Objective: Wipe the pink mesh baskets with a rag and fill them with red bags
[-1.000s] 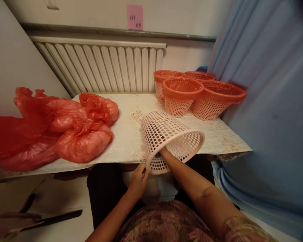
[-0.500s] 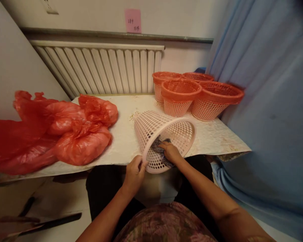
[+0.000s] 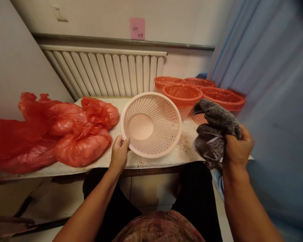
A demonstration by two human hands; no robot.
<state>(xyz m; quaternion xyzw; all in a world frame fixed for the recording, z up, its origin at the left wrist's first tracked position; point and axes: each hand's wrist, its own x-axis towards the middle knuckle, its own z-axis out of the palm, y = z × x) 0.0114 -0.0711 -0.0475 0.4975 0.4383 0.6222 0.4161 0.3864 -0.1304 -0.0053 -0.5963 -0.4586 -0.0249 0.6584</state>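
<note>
A pale pink perforated basket (image 3: 140,126) stands on the table with its mouth tipped toward me, and its inside shows no contents. My left hand (image 3: 119,153) is closed on the basket's rim at the lower left. To the right, my right hand (image 3: 238,146) grips a dark grey cloth (image 3: 212,143), which hangs in folds to the left of the fingers, apart from the pink basket and in front of the red-lined baskets.
Several baskets with red plastic liners (image 3: 183,92) stand at the back right, beside a blue curtain (image 3: 272,101). Knotted red plastic bags (image 3: 83,144) lie on the left of the patterned tabletop (image 3: 151,163). A radiator (image 3: 111,74) is behind the table.
The basket has turned from lying on its side to showing its mouth upward. My right hand has come out of it and moved right with the cloth. My left hand has shifted left along with the rim.
</note>
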